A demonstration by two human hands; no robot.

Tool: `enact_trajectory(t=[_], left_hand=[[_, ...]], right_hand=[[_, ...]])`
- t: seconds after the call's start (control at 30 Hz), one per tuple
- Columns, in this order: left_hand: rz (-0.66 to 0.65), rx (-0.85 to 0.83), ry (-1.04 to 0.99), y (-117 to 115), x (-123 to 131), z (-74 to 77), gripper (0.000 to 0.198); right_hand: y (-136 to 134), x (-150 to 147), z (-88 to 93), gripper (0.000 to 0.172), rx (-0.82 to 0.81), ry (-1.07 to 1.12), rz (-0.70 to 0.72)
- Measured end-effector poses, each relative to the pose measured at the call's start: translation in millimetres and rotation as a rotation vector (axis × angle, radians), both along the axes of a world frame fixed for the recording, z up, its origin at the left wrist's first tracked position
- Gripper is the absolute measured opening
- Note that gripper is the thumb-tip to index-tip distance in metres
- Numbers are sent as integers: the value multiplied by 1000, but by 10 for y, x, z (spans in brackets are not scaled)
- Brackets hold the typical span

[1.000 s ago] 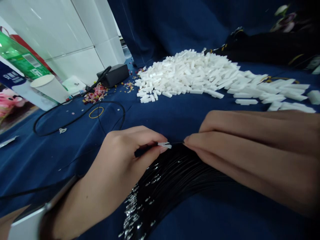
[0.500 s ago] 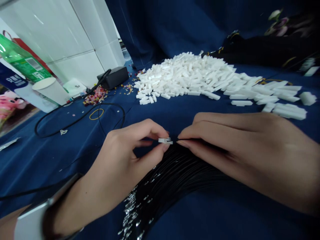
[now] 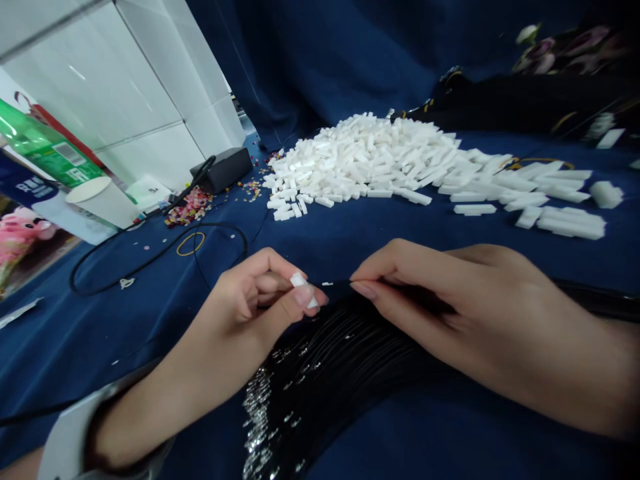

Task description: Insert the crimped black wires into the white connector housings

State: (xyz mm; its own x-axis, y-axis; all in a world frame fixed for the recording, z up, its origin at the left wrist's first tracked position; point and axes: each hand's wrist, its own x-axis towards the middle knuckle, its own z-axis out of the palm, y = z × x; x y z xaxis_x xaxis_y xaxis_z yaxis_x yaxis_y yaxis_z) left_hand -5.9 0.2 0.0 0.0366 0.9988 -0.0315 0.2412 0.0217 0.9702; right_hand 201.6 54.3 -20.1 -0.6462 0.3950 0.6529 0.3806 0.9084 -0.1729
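Note:
Between the thumb and fingers of my left hand point(image 3: 260, 293) is a small white connector housing point(image 3: 303, 291), tilted, its middle partly covered by the thumb. My right hand point(image 3: 450, 307) pinches a thin black wire point(image 3: 343, 283). A small shiny terminal point(image 3: 327, 284) tips this wire, pointing at the left hand with a gap before the housing. Below both hands lies a bundle of black wires point(image 3: 365, 353), and many silvery terminals point(image 3: 259, 407) show at its left end.
Behind the hands spreads a big heap of white housings point(image 3: 365, 157), trailing off right. A black box point(image 3: 225, 168) with a cable, a yellow rubber band point(image 3: 191, 244), pink and coloured bits point(image 3: 189, 205), a paper cup point(image 3: 103, 203) and a green bottle point(image 3: 47, 143) stand or lie left.
My left hand has drawn the housing left and turned it from lying level to a slant. The wire's terminal, earlier at the housing, now shows bare. The camera view has shifted slightly.

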Motion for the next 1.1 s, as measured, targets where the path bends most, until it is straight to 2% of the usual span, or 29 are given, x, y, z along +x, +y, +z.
enact_trajectory(t=[0.23,0.63,1.1], left_hand=[[-16,51,131,-13,41,-8,9],[-56,25,98,-39,14,-32,7],[-71,11,94,-50,16,-19,8]], right_hand=[[31,-18,-2,20,-103,-52,-6],[3,-36,19,21,-54,-43,32],[-15,-13,23,21,-71,-22,65]])
